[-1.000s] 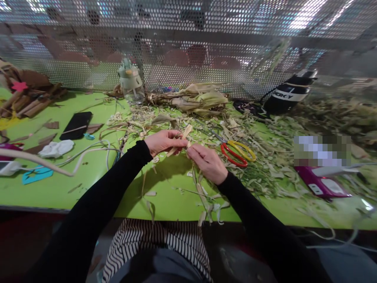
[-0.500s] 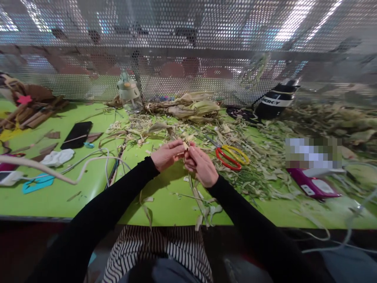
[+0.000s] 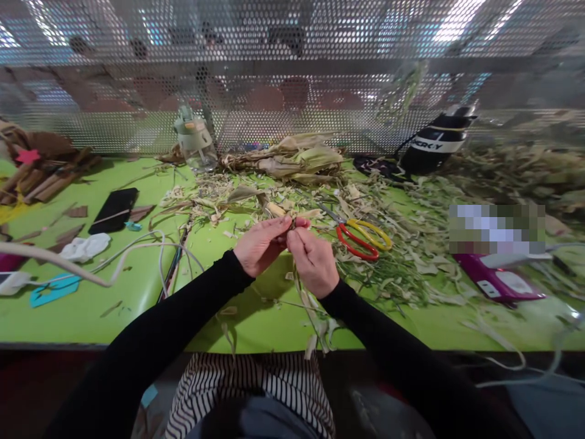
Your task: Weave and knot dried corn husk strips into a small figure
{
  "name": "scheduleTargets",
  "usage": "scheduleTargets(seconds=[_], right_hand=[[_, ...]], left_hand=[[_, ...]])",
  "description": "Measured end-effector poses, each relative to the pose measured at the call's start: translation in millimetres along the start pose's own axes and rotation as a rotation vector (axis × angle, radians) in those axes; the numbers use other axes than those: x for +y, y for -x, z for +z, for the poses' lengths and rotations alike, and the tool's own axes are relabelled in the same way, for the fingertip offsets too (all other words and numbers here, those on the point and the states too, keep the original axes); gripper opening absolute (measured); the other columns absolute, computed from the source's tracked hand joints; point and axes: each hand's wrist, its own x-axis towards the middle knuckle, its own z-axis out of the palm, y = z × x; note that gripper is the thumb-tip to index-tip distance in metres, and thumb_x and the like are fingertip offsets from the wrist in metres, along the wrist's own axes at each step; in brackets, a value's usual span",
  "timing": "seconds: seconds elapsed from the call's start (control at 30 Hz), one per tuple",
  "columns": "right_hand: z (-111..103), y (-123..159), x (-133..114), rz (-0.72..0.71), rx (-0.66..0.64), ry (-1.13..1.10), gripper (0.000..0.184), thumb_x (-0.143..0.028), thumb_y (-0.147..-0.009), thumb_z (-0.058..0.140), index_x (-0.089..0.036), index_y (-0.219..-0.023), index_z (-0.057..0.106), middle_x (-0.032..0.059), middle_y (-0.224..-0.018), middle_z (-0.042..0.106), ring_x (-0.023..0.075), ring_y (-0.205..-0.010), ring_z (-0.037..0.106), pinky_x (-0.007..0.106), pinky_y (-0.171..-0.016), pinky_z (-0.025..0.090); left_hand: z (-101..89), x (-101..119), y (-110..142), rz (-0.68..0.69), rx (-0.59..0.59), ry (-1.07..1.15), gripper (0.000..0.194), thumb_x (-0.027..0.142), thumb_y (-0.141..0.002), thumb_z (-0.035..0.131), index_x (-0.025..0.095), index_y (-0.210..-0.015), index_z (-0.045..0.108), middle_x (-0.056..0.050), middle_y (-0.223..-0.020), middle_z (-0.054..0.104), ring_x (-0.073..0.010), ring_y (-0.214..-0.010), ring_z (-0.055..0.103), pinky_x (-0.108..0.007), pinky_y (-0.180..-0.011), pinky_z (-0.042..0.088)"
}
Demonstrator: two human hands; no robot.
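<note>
My left hand and my right hand meet over the middle of the green table, fingertips pinched together. Between them is a small piece of dried corn husk, mostly covered by my fingers; pale ends stick out beyond them. Just right of my right hand lie scissors with one red and one yellow handle, blades pointing away to the left. Husk strips lie below my right hand, reaching the table's front edge. A bundle of dried husks rests farther back.
Husk scraps cover much of the right side. A clear bottle and a black bottle stand by the perforated metal screen. On the left lie a black phone, white cables and crumpled tissue. A magenta device sits at right.
My fingers have turned the husk piece, and its pale ends now show beyond my fingertips. My right hand is curled more over it. The view has shifted slightly.
</note>
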Motion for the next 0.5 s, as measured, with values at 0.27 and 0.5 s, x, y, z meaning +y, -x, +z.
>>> scheduleTargets(seconds=[0.27, 0.5], right_hand=[[13.0, 0.7, 8.1, 0.062, -0.013, 0.017, 0.031, -0.036, -0.091, 0.037, -0.022, -0.064, 0.038, -0.0028, -0.055, 0.041, 0.0117, -0.05, 0.038, 0.025, -0.053, 0.032], [-5.4, -22.8, 28.5, 0.179, 0.069, -0.135, 0.034, -0.05, -0.082, 0.054, -0.018, -0.091, 0.055, 0.0027, -0.081, 0.06, 0.0149, -0.069, 0.054, 0.027, -0.063, 0.042]], left_hand=[[-10.5, -0.6, -10.4, -0.045, -0.018, 0.013, 0.017, 0.025, -0.079, 0.062, 0.01, -0.078, 0.07, -0.009, -0.084, 0.071, -0.0129, -0.075, 0.063, -0.024, -0.075, 0.047], [-30.8, 11.1, -18.7, -0.123, 0.055, 0.061, 0.019, 0.026, -0.087, 0.052, 0.014, -0.087, 0.066, -0.004, -0.072, 0.068, -0.0135, -0.07, 0.065, -0.028, -0.074, 0.05]])
